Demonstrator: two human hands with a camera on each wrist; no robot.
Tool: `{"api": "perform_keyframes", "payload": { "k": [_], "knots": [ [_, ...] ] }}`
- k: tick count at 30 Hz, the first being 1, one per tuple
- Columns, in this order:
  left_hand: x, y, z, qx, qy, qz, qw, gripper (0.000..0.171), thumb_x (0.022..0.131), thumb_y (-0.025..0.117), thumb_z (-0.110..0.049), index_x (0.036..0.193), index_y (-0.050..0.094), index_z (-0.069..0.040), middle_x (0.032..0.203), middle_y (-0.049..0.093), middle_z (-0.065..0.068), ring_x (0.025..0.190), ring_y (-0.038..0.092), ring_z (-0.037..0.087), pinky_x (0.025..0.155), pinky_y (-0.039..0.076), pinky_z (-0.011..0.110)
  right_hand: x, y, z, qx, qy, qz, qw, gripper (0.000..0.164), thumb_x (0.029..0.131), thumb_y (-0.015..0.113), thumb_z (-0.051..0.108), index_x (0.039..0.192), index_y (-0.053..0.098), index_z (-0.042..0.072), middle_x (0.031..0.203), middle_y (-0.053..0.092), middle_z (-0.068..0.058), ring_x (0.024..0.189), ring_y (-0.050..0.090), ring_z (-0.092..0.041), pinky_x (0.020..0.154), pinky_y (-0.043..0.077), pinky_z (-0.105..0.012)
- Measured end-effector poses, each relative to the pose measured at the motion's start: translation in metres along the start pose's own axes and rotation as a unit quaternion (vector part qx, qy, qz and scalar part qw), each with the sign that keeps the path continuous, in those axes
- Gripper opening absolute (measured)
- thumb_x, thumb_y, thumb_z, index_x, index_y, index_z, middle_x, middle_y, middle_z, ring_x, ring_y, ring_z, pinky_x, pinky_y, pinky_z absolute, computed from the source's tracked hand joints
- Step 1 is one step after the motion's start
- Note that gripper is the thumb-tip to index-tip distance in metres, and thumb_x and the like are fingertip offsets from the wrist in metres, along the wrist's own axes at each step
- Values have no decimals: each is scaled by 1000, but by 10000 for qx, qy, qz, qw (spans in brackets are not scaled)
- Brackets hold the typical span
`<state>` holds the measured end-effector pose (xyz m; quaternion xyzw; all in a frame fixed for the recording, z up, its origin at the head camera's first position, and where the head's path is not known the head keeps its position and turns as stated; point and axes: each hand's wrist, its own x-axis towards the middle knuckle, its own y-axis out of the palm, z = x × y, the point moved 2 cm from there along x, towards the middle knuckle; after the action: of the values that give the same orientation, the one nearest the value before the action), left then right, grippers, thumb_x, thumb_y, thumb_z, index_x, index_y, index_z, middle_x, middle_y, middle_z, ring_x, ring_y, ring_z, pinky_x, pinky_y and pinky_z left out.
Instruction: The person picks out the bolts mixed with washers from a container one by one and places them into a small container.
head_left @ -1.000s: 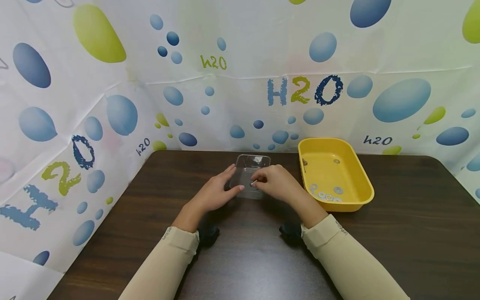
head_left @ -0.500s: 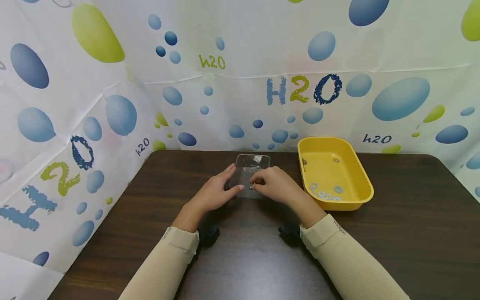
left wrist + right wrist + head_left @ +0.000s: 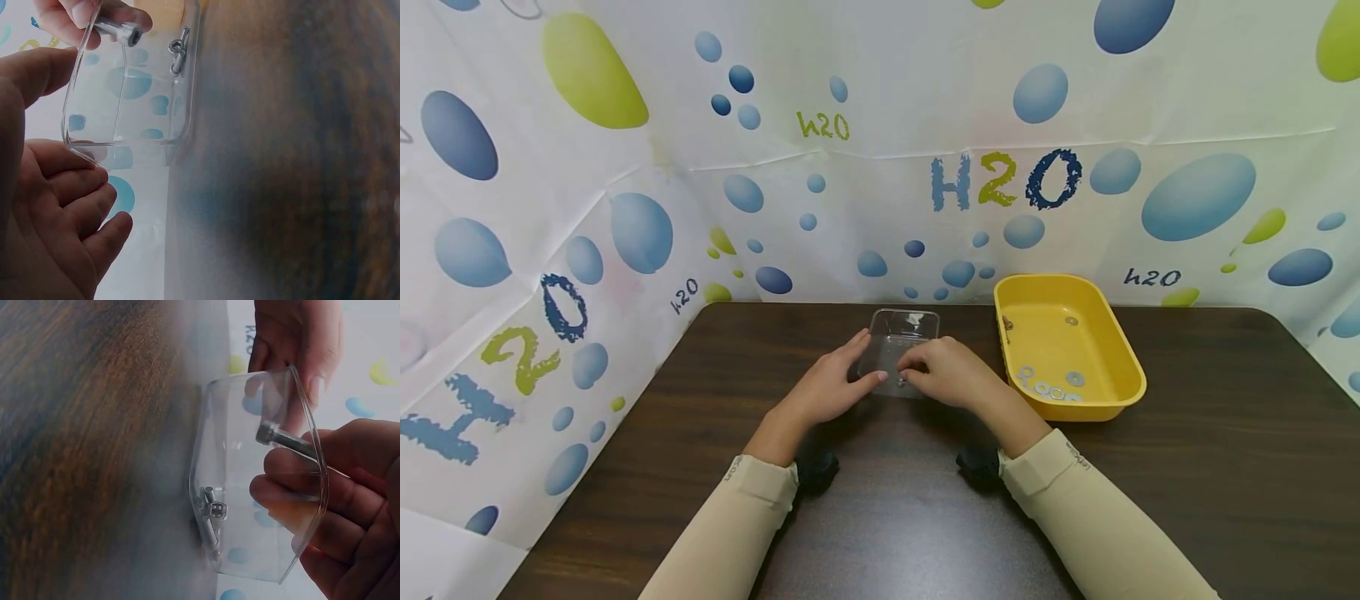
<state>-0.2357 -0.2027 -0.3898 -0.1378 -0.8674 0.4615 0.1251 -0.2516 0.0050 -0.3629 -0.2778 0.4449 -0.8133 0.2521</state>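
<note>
Pinching a bolt [image 3: 117, 29] inside a clear box [image 3: 891, 346]

The right hand [image 3: 953, 373] has the bolt squeezed between its thumb and fingers. The bolt is tilted, and its round head is inside the box, up above the bottom. More bolts [image 3: 216, 514] lie close together down there, but it is hard to tell how many.

The left hand [image 3: 827, 383] has a loose, let-go look. It is at the left side of the box with its fingers relaxed.

The box sits on a dark brown table [image 3: 887, 517]. To the right is a yellow tub [image 3: 1063, 354] with flat metal rings [image 3: 1075, 379] in it, most of them at the end near the person. Behind the table hangs a white sheet [image 3: 880, 50] with blue and green spots and "H2O" on it.
</note>
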Motion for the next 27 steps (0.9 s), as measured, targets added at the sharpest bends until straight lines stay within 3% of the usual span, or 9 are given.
{"api": "perform_keyframes", "payload": {
  "k": [8, 27],
  "knots": [
    [0, 1, 1, -15, 9, -23, 10000, 79, 96, 54, -52, 155, 29, -6, 163, 24, 7, 147, 31, 29, 116, 30, 54, 0, 2, -1, 8, -144, -78, 9999, 16, 93, 65, 14, 102, 78, 9, 94, 76, 2, 73, 62, -6, 73, 54, -28],
    [-1, 1, 2, -27, 22, 5, 10000, 79, 97, 54, -52, 155, 28, -6, 164, 22, 6, 147, 30, 29, 116, 30, 54, -1, 2, -1, 111, -57, -152, 9998, 17, 93, 65, 13, 103, 78, 8, 95, 76, 0, 76, 64, -9, 75, 56, -30]
  ]
}}
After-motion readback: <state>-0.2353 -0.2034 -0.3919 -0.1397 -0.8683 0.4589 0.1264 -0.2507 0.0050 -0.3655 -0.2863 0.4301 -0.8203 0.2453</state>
